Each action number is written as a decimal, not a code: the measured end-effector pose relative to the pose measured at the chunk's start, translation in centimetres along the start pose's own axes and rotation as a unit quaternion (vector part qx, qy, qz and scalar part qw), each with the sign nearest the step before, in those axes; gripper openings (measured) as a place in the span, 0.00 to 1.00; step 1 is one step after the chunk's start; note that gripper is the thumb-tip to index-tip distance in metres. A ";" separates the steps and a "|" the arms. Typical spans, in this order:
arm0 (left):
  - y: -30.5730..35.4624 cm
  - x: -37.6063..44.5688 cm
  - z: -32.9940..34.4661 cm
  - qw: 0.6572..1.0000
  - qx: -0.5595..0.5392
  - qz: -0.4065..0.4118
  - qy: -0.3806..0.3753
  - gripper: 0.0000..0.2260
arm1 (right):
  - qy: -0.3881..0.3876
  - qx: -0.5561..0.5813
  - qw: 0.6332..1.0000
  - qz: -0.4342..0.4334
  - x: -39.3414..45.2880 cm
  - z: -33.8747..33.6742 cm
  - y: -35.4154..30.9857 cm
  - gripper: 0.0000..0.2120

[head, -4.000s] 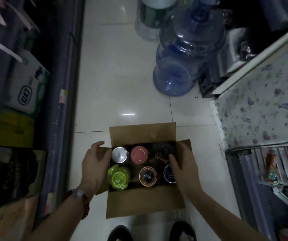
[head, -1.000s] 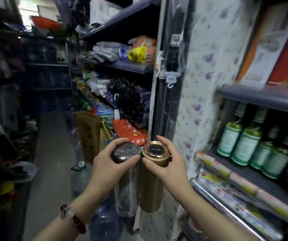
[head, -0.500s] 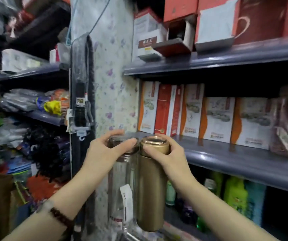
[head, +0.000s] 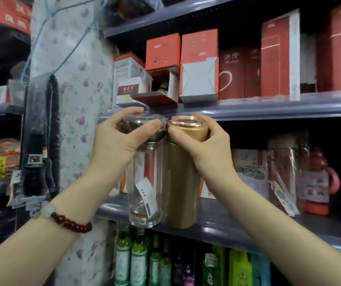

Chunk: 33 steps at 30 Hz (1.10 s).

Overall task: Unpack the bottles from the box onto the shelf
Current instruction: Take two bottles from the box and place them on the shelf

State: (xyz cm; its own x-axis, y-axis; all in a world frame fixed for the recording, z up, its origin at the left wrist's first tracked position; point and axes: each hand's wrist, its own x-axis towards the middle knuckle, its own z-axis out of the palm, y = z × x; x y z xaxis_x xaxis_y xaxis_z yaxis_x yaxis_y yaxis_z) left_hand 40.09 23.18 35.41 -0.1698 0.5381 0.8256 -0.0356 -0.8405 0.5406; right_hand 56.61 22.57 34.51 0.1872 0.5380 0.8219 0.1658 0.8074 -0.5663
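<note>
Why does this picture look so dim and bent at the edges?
Head view: wide lens bows the shelf edge; lighting is dim, the recess right of the gold bottle nearly black; glare streaks the clear bottle; the forearms blur slightly near the corners.

One head-worn view looks forward, about level, close onto the grey shelf (head: 248, 226), with both forearms reaching in from below.
</note>
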 end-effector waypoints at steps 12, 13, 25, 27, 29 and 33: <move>-6.2 1.7 4.4 0.997 -0.027 0.043 -0.059 0.29 | 0.144 -0.111 0.982 -0.040 1.1 -1.7 2.9 0.28; -6.7 1.6 4.7 0.996 -0.034 0.040 -0.067 0.29 | 0.150 -0.121 0.981 -0.039 1.1 -1.9 3.3 0.28; -12.2 5.5 8.5 0.984 -0.074 -0.074 -0.144 0.26 | 0.166 -0.184 0.967 0.064 4.2 -3.8 6.5 0.34; -13.1 6.5 9.2 0.979 -0.073 -0.120 -0.150 0.24 | 0.163 -0.181 0.965 0.095 5.0 -4.0 7.2 0.40; -13.8 6.9 9.8 0.970 -0.083 -0.161 -0.164 0.20 | 0.158 -0.171 0.966 0.116 5.6 -4.3 8.0 0.42; -15.0 7.3 10.4 0.969 -0.074 -0.185 -0.147 0.31 | 0.125 -0.153 0.971 0.134 5.9 -4.5 9.7 0.37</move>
State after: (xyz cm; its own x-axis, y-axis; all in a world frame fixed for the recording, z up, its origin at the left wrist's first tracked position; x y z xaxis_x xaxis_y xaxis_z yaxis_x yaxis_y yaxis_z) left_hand 49.66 40.35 35.03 0.1689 0.7810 0.6013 -0.1850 -0.5741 0.7976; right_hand 63.73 32.52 33.61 0.4854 0.6130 0.6233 0.3511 0.5162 -0.7812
